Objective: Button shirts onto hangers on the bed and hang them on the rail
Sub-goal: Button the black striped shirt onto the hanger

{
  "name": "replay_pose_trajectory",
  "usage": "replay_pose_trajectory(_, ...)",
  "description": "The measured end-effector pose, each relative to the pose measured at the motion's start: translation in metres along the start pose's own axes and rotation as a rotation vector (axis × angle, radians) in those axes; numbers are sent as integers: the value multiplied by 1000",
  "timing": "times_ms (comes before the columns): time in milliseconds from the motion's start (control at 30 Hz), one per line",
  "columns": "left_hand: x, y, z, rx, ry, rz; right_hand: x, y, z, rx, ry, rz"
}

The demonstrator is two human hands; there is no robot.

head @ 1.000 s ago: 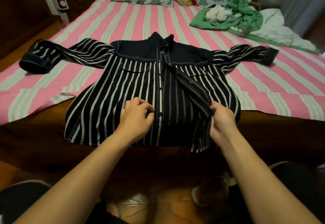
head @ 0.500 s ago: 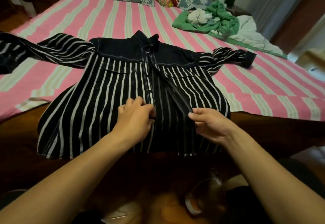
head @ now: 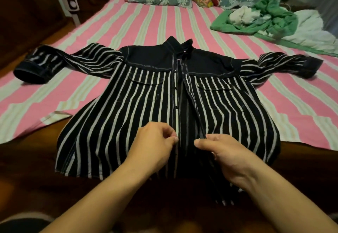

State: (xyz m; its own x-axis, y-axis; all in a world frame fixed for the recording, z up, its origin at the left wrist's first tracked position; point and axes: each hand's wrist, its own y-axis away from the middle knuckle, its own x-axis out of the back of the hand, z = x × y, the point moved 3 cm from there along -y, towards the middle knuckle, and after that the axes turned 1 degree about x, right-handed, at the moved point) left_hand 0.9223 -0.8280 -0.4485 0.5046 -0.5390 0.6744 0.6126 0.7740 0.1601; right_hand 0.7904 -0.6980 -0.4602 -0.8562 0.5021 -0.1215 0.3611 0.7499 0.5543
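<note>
Head view: a striped shirt (head: 128,123) lies face up on the bed (head: 146,22), collar at 12 o'clock, front open. Left hand (head: 153,147) pinches the button edge; right hand (head: 225,152) pinches the other edge just beside it, near the hem.

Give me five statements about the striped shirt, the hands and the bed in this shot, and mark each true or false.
1. The striped shirt lies front up on the bed. True.
2. The shirt's front is buttoned all the way down. False: the front edges stand apart, with a gap between them.
3. The left hand pinches the front edge that carries the buttons. True.
4. The right hand rests flat on a pillow. False: it grips the shirt's other front edge.
5. A heap of green and white cloth lies on the bed's far right. True.
</note>
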Motion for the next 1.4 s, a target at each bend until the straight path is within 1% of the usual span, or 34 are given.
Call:
replay_pose_trajectory(167,-12,7,11,-47,-79,34,-8,7,0,72,-106,32)
replay_pose_trajectory(300,-13,5,17,-99,-126,0,-15,5,3,151,-54,127)
replay_pose_trajectory(433,-13,-1,12,-38,22,-133,-22,1,7,231,54,256)
replay_pose_trajectory(533,-8,-4,8,21,159,-214,-20,-2,6,242,196,357)
replay_pose_trajectory(600,-6,-4,6,51,245,-250,-18,-3,6,241,233,384)
replay_pose_trajectory(767,-7,-5,4,71,313,-271,-19,-4,7,254,285,363)
replay_pose_trajectory(967,-8,-4,1,102,399,-240,-21,-6,14,257,183,327)
replay_pose_trajectory(1100,-8,-3,0,131,432,-184,-22,-5,17,238,111,217)
replay_pose_trajectory(1200,-8,-2,2,123,309,-133,-23,-2,18,209,73,156)
replay_pose_trajectory(1300,-8,2,6,64,198,-98,-26,2,19,232,100,127)
replay_pose_trajectory(1400,-12,3,5,2,154,-3,-30,6,20,260,96,131)
